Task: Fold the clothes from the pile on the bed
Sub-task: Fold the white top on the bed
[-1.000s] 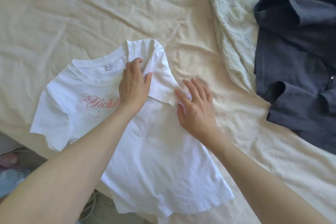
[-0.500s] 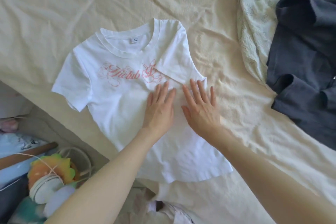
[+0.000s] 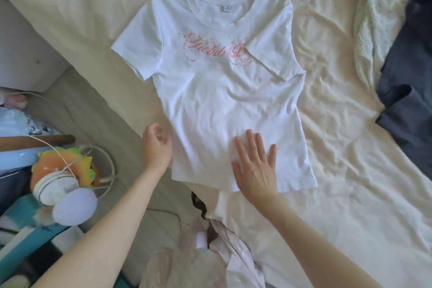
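Two hands show at the near edge of the bed (image 3: 350, 170). The right hand (image 3: 256, 168) lies flat, fingers straight and spread, pressing the lower hem area of one white T-shirt (image 3: 222, 100). The left hand (image 3: 156, 147) hovers just beside the shirt's left side seam, fingers loosely curled, holding nothing. The shirt lies face up, pink lettering across the chest, collar away from the person, its right sleeve folded in over the front. Farther right lie one pale green textured cloth (image 3: 383, 18) and one dark navy garment (image 3: 411, 91), well apart from the hands.
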### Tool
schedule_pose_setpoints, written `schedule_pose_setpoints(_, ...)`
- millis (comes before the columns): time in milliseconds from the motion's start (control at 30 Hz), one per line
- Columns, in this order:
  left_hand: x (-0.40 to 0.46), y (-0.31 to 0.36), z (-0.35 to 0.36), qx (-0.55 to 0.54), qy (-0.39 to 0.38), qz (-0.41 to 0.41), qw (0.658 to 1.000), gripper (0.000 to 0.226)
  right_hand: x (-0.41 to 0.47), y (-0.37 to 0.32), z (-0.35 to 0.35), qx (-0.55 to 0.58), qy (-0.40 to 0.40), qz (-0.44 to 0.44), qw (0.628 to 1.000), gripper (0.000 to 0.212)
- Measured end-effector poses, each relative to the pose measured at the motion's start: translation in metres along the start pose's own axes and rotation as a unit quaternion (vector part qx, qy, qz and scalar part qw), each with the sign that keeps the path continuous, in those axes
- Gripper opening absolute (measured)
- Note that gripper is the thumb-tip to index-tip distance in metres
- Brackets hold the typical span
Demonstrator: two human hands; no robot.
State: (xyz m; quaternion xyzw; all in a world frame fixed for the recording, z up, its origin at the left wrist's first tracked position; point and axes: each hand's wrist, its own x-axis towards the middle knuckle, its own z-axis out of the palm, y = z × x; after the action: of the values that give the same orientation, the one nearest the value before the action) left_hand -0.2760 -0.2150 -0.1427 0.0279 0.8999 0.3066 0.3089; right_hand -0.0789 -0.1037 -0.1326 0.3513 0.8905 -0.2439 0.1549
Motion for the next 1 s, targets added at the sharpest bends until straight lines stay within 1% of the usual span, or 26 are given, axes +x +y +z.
schedule_pose_setpoints(67,0.005,-0.011,0.005,0.009,-0.080,-0.015,0.997,0.029,-0.005,0.001,0.004,-0.020,-0.010,-0.006,1.000,0.055)
schedule_pose_setpoints(133,0.003,-0.021,0.013,0.007,-0.096,-0.023,0.995,0.003,-0.012,0.007,0.008,-0.040,-0.019,-0.012,0.999,0.055)
schedule_pose_setpoints(200,-0.004,-0.033,0.016,-0.034,-0.081,-0.024,0.996,0.029,-0.022,0.012,0.011,-0.047,-0.021,-0.014,0.999,0.056)
schedule_pose_setpoints(233,-0.010,-0.039,0.016,-0.058,-0.063,-0.021,0.996,0.034,-0.027,0.014,0.012,-0.047,-0.019,-0.014,0.999,0.056)
schedule_pose_setpoints(300,-0.024,-0.050,0.011,-0.092,0.006,-0.003,0.996,0.030,-0.036,0.017,0.013,-0.040,-0.011,-0.010,0.999,0.057)
schedule_pose_setpoints(367,-0.037,-0.059,0.004,-0.090,0.065,0.033,0.993,0.020,-0.044,0.021,0.013,-0.030,-0.007,-0.005,0.999,0.057)
schedule_pose_setpoints(433,-0.044,-0.061,-0.003,-0.097,0.076,0.062,0.990,0.012,-0.052,0.026,0.012,-0.031,-0.011,-0.003,0.999,0.056)
schedule_pose_setpoints(500,-0.046,-0.061,-0.006,-0.119,0.044,0.039,0.991,0.010,-0.057,0.031,0.010,-0.024,-0.008,0.000,1.000,0.053)
schedule_pose_setpoints(567,-0.047,-0.062,-0.006,-0.120,-0.030,-0.011,0.992,0.008,-0.062,0.037,0.003,0.002,0.028,0.026,0.999,0.045)
schedule_pose_setpoints(600,-0.049,-0.064,-0.006,-0.110,-0.079,-0.037,0.990,0.005,-0.064,0.040,0.000,0.025,0.066,0.051,0.996,0.039)
schedule_pose_setpoints(633,-0.051,-0.068,-0.006,-0.106,-0.122,-0.067,0.985,0.003,-0.065,0.046,-0.004,0.055,0.108,0.086,0.989,0.034)
schedule_pose_setpoints(667,-0.054,-0.072,-0.005,-0.109,-0.144,-0.096,0.979,0.002,-0.065,0.053,-0.008,0.090,0.137,0.134,0.977,0.032)
schedule_pose_setpoints(700,-0.058,-0.076,-0.005,-0.120,-0.146,-0.120,0.975,0.003,-0.064,0.060,-0.012,0.125,0.147,0.185,0.964,0.035)
schedule_pose_setpoints(767,-0.066,-0.086,-0.005,-0.146,-0.117,-0.151,0.971,0.008,-0.058,0.078,-0.019,0.200,0.136,0.275,0.931,0.050)
schedule_pose_setpoints(833,-0.074,-0.091,-0.006,-0.173,-0.095,-0.152,0.968,0.010,-0.047,0.096,-0.028,0.300,0.106,0.345,0.883,0.058)
schedule_pose_setpoints(867,-0.079,-0.093,-0.008,-0.185,-0.090,-0.148,0.967,0.011,-0.042,0.104,-0.033,0.353,0.086,0.371,0.854,0.054)
schedule_pose_setpoints(900,-0.082,-0.094,-0.010,-0.197,-0.084,-0.144,0.966,0.012,-0.037,0.110,-0.038,0.408,0.062,0.379,0.829,0.043)
schedule_pose_setpoints(933,-0.085,-0.094,-0.012,-0.206,-0.078,-0.143,0.965,0.013,-0.034,0.116,-0.042,0.445,0.044,0.378,0.810,0.024)
schedule_pose_setpoints(967,-0.087,-0.093,-0.013,-0.212,-0.073,-0.146,0.963,0.014,-0.033,0.120,-0.045,0.464,0.033,0.377,0.801,0.006)
schedule_pose_setpoints(1000,-0.088,-0.092,-0.014,-0.217,-0.068,-0.153,0.962,0.014,-0.034,0.122,-0.046,0.463,0.028,0.376,0.802,0.009)
